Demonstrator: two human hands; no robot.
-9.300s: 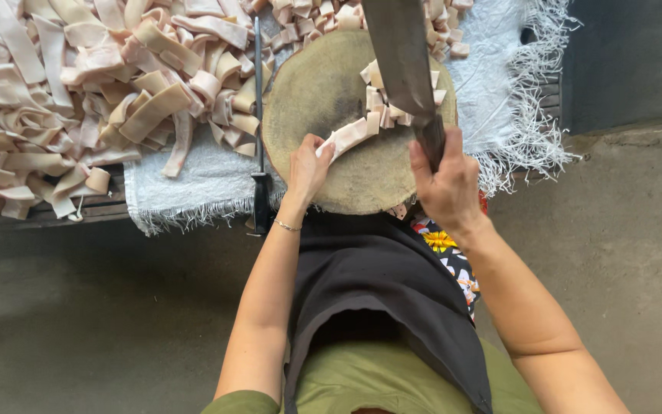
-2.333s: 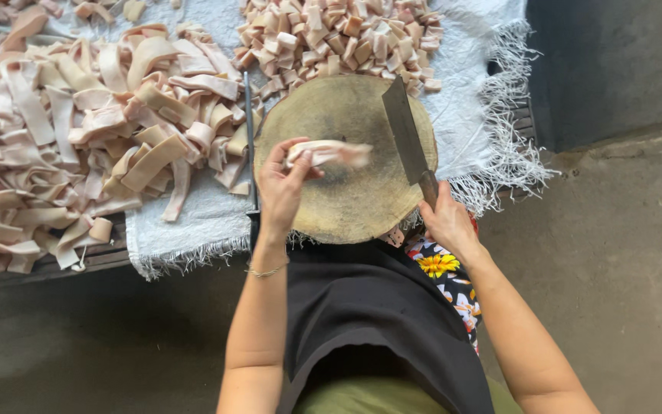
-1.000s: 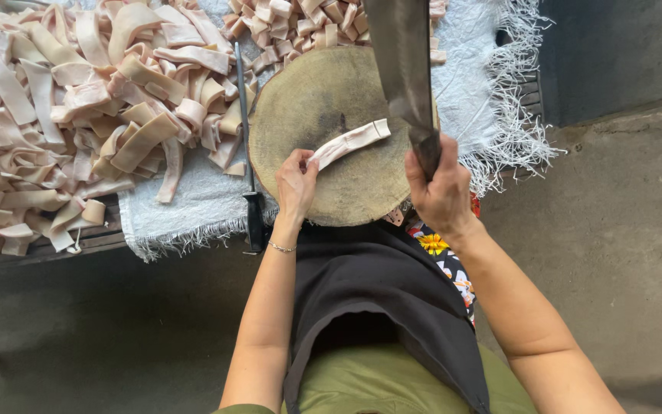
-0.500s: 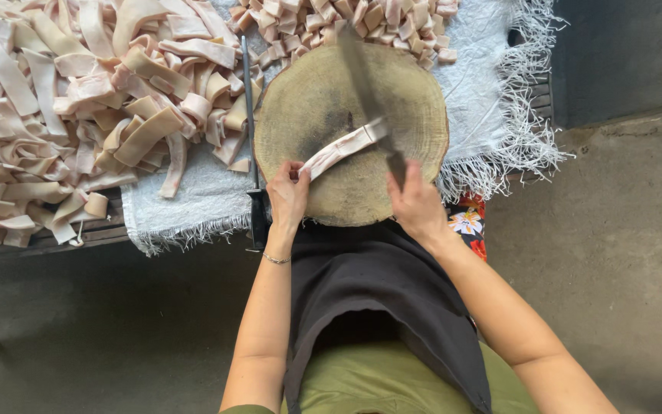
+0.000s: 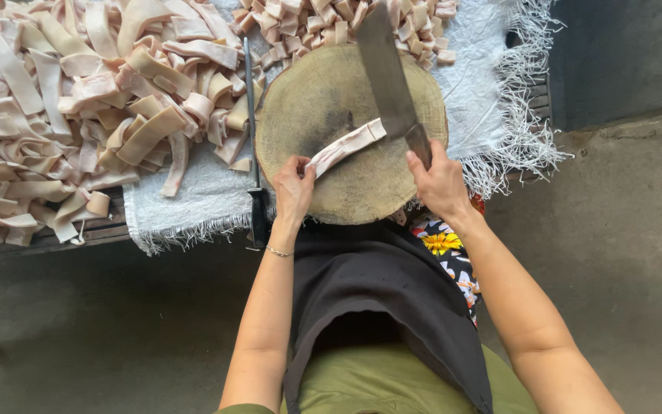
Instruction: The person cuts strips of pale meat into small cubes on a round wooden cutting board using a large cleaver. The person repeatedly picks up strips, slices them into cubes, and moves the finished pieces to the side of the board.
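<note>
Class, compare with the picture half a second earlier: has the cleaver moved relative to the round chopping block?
Yes. The cleaver has lifted off the strip and swung toward the block's far right edge.

Both hands forward: left pinching, right fisted.

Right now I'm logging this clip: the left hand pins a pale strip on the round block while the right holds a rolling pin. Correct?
Not quite. The right hand holds a cleaver, as the head view shows. The left hand does pin the strip on the block.
</note>
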